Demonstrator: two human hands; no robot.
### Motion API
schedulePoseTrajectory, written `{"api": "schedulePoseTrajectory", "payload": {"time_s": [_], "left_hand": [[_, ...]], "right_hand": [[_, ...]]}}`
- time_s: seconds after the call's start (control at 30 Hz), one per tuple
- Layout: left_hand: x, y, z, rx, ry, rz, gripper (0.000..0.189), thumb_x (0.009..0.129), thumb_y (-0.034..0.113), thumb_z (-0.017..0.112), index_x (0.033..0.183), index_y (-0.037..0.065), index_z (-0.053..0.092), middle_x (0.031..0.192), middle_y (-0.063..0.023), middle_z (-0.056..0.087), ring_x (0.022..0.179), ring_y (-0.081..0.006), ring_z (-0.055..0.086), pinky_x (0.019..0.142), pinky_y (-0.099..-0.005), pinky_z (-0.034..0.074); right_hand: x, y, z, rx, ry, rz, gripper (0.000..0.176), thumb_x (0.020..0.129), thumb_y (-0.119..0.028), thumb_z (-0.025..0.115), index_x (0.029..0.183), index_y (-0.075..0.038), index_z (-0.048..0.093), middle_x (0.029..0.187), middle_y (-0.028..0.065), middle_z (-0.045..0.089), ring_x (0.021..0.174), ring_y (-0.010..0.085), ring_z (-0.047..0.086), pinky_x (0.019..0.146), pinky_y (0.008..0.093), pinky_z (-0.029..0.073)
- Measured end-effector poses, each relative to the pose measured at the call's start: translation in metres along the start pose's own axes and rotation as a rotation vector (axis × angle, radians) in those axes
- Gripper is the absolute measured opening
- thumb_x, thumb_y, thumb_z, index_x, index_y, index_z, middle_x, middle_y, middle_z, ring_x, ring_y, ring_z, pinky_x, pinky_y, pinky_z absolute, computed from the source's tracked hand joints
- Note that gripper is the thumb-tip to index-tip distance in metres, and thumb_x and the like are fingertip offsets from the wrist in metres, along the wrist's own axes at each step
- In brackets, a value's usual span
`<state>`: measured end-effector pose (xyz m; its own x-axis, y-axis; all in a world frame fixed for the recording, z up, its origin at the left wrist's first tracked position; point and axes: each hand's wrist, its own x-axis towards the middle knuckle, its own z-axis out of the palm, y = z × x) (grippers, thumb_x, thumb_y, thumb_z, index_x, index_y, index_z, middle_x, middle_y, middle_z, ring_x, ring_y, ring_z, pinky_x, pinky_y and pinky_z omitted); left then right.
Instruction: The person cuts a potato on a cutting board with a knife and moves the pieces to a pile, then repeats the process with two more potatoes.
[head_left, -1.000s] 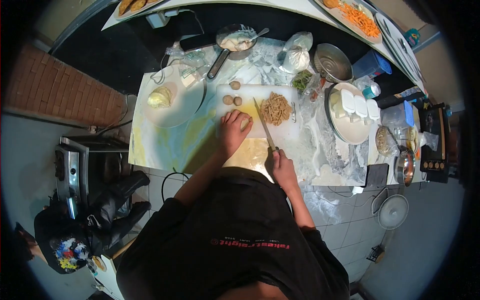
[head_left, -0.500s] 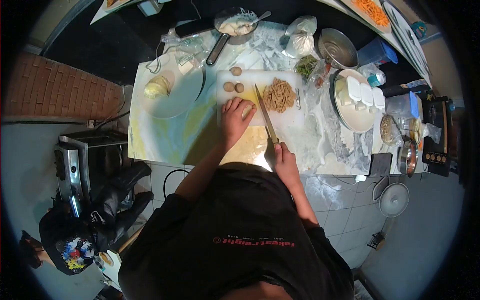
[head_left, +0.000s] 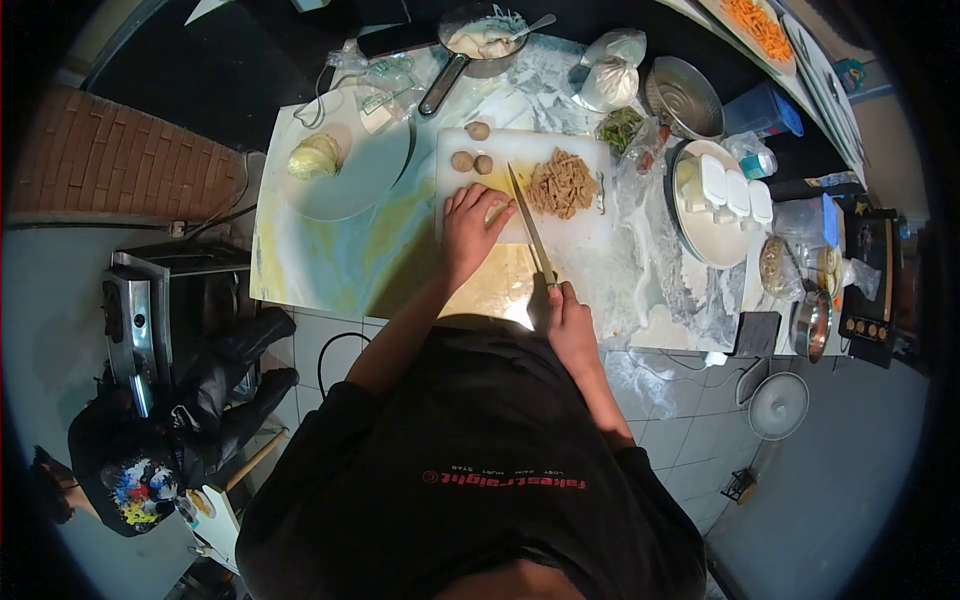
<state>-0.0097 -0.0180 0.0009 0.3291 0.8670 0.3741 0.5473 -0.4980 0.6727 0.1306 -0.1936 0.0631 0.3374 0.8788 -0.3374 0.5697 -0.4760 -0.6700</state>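
A long knife (head_left: 532,225) is in my right hand (head_left: 571,326), its fingers wrapped round the handle near the table's front edge. The blade points away from me over the white cutting board (head_left: 590,232). My left hand (head_left: 473,235) rests on the board just left of the blade, fingers curled down and thumb towards the knife. What lies under its fingertips is mostly hidden; only a small brownish edge shows. Beyond it sit a few small round brown balls (head_left: 462,161) that look like meatballs. Right of the blade lies a heap of brown cut strips (head_left: 563,185).
A large white plate (head_left: 345,195) with a cabbage piece (head_left: 315,156) stands left. Behind are a pan (head_left: 445,85), a flour bag (head_left: 609,85) and a metal bowl (head_left: 684,97). A plate with white containers (head_left: 715,250) stands right. Another person (head_left: 140,460) is at lower left.
The whole view has shifted slightly. The knife stays in my right hand beside my left hand, and its blade has tilted a little. The balls and the heap look the same.
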Motion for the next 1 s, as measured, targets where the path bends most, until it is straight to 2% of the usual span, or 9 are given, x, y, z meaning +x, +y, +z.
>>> {"api": "schedulePoseTrajectory", "payload": {"time_s": [0.33,0.4,0.53,0.7,1.0], "left_hand": [[0.001,0.001,0.001,0.014,0.021,0.006,0.015,0.081,0.023,0.078,0.093,0.016,0.07,0.088,0.0011,0.062,0.089,-0.0213,0.059,0.082,-0.0371,0.041],[0.0,0.0,0.001,0.027,0.007,0.011,0.018,0.082,0.024,0.077,0.094,0.014,0.069,0.093,-0.0003,0.063,0.091,-0.0238,0.058,0.084,-0.0381,0.042],[0.001,-0.001,0.003,0.031,0.012,0.008,0.017,0.081,0.023,0.077,0.093,0.014,0.069,0.093,-0.0006,0.064,0.091,-0.0239,0.058,0.083,-0.0376,0.043],[0.002,-0.001,0.005,-0.014,0.027,-0.006,0.013,0.08,0.023,0.078,0.085,0.012,0.072,0.088,-0.0006,0.064,0.089,-0.0237,0.058,0.082,-0.0374,0.043],[0.006,0.006,-0.004,-0.002,0.001,-0.01,0.011,0.08,0.021,0.077,0.084,0.012,0.073,0.086,0.0009,0.065,0.087,-0.0219,0.059,0.081,-0.0356,0.043]], "right_hand": [[-0.005,0.003,-0.007,-0.041,-0.023,-0.009,0.033,0.107,-0.029,0.042,0.109,0.003,0.053,0.073,0.0344,0.062,0.077,0.0549,0.06,0.064,0.0612,0.045],[-0.005,0.002,-0.009,-0.047,-0.039,0.005,0.033,0.107,-0.028,0.042,0.11,0.003,0.053,0.074,0.0347,0.062,0.078,0.0552,0.06,0.065,0.0617,0.045],[-0.002,0.002,-0.007,-0.047,-0.04,0.002,0.034,0.107,-0.029,0.041,0.111,0.003,0.053,0.075,0.035,0.062,0.078,0.0554,0.061,0.066,0.062,0.047],[-0.002,-0.01,-0.011,-0.168,-0.069,0.033,0.035,0.107,-0.03,0.039,0.114,0.002,0.05,0.077,0.0349,0.064,0.079,0.0559,0.062,0.068,0.0629,0.05],[0.004,-0.01,-0.003,-0.198,-0.103,0.025,0.035,0.108,-0.031,0.038,0.114,0.003,0.046,0.075,0.0346,0.064,0.077,0.0553,0.063,0.065,0.0623,0.05]]}}
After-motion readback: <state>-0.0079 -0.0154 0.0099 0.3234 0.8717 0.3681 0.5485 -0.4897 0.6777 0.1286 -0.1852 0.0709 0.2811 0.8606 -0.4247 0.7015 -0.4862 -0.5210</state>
